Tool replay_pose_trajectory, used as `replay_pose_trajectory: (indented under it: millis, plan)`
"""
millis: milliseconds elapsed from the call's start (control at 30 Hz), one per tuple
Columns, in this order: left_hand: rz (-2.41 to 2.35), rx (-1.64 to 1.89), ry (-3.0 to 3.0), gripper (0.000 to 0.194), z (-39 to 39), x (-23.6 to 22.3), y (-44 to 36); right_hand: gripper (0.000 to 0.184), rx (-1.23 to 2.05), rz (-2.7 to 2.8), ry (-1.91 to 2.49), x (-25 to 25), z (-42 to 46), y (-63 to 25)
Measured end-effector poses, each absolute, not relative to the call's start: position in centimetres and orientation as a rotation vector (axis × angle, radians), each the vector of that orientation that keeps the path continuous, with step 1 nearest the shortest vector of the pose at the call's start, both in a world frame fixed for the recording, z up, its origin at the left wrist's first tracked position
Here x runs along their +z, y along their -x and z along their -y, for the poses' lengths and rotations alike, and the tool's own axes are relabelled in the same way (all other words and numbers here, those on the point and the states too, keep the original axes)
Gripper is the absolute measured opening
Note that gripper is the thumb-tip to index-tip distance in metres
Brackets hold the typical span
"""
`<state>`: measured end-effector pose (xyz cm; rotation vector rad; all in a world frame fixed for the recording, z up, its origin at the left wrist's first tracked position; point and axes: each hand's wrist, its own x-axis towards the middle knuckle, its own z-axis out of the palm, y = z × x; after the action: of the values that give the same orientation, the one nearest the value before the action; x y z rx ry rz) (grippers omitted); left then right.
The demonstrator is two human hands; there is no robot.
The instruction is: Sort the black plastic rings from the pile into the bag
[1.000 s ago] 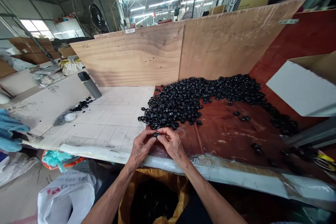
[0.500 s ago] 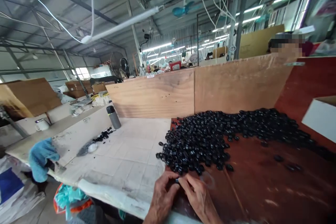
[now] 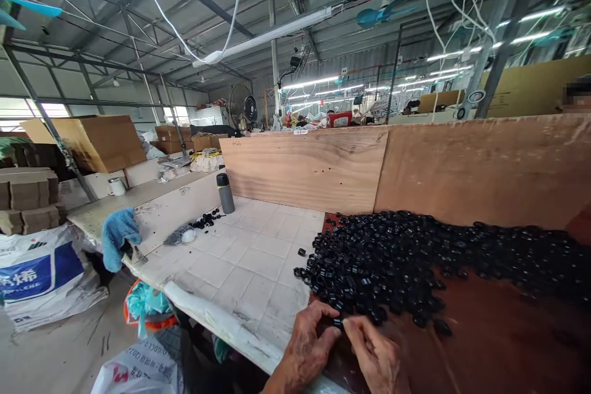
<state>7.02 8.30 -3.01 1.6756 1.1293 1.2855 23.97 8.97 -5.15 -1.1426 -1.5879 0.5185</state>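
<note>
Left hand point(image 3: 308, 341) and right hand point(image 3: 376, 352) close together, fingers point(image 3: 324, 309) of both bent inward.

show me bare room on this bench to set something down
Widest: the white tabletop between the grey bottle and the heap of small black pieces. Another: the red board right of the right hand, in front of the heap. Crowded: the right plywood panel's foot.

The left hand point(image 3: 306, 346) and right hand point(image 3: 376, 352) hold 1 small black piece point(image 3: 338, 323) beside a heap of black pieces point(image 3: 383, 261); 1 black-capped grey flask point(image 3: 226, 196) stands upright.
</note>
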Motion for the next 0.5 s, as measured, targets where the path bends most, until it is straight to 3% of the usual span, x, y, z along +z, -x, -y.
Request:
replay_pose_trajectory:
  millis: [167,233,500]
  plan:
    - [-1.094,1.262,-1.708,0.021,-8.2,-2.2,-7.2,0.044,0.518,1.645,1.145,-3.5,-7.8,-24.1]
    - [-1.086,1.254,-1.7,0.022,-8.6,-2.3,-7.2,0.027,0.547,1.597,1.125,-3.0,-7.7,-24.1]
    - [-1.06,1.22,-1.655,0.027,-9.5,-3.2,-7.8,0.017,0.65,1.6,1.157,-3.5,-8.0,-25.0]
